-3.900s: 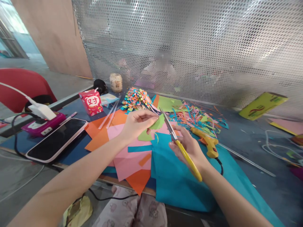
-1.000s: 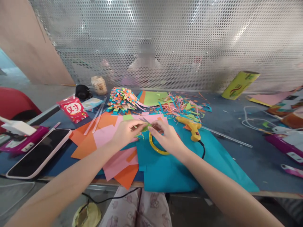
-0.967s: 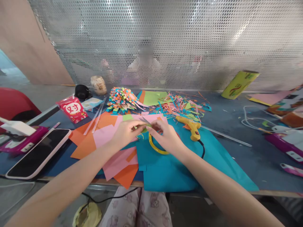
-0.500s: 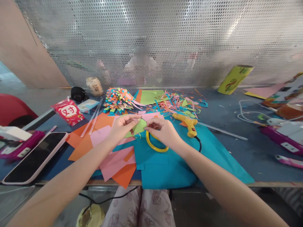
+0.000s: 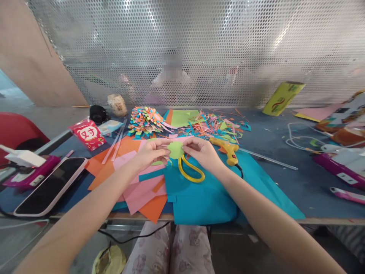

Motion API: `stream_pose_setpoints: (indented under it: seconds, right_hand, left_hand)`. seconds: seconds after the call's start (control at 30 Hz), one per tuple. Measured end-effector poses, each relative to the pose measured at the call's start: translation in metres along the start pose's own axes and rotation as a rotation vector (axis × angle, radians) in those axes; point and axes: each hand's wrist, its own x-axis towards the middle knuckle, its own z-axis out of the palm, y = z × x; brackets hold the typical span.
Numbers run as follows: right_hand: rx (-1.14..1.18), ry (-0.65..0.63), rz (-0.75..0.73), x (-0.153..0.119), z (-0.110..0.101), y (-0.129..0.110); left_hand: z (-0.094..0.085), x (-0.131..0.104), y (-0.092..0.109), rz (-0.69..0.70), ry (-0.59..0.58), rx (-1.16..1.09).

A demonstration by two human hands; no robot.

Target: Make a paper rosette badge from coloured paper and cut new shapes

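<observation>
Between my fingertips I hold a small light-green paper cutout (image 5: 175, 150) with a wavy, scalloped edge. My left hand (image 5: 152, 153) pinches its left side and my right hand (image 5: 202, 152) pinches its right side. Just below the cutout, a yellow scissor handle (image 5: 190, 175) lies on a large teal paper sheet (image 5: 205, 205); the blades are hidden. To the right of my right hand rests a yellow hot glue gun (image 5: 229, 150) with a black cord. Orange and pink paper sheets (image 5: 142, 198) overlap under my left forearm.
Behind my hands stand a multicoloured fringed paper bundle (image 5: 145, 121) and a heap of paper scraps (image 5: 213, 123). Clear glue sticks (image 5: 268, 159) lie about. At left are a phone (image 5: 53, 186), a purple power strip (image 5: 34, 173) and a red packet (image 5: 87, 134). A yellow tube (image 5: 282, 99) leans at right.
The green cutout has turned flatter toward me, showing more of its scalloped outline. Both hands keep their pinch on it. The view has shifted slightly.
</observation>
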Motion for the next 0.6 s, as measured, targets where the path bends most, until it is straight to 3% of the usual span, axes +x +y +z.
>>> stream_pose_setpoints:
  seconds: [0.43,0.53,0.6]
  right_hand:
    - [0.073,-0.096,0.025,0.0038,-0.0030,-0.0006]
    - [-0.094,-0.103,-0.005,0.0033,-0.0049,0.0027]
    - [-0.352,-0.070,-0.101,0.0018,-0.0054,0.0049]
  left_hand:
    - [-0.0015,0.0004,0.0040,-0.070,-0.023,-0.053]
    - [-0.0034,0.0014,0.0043,-0.092,-0.004,-0.041]
    - [-0.0047,0.0028,0.0042,-0.102,0.045,-0.048]
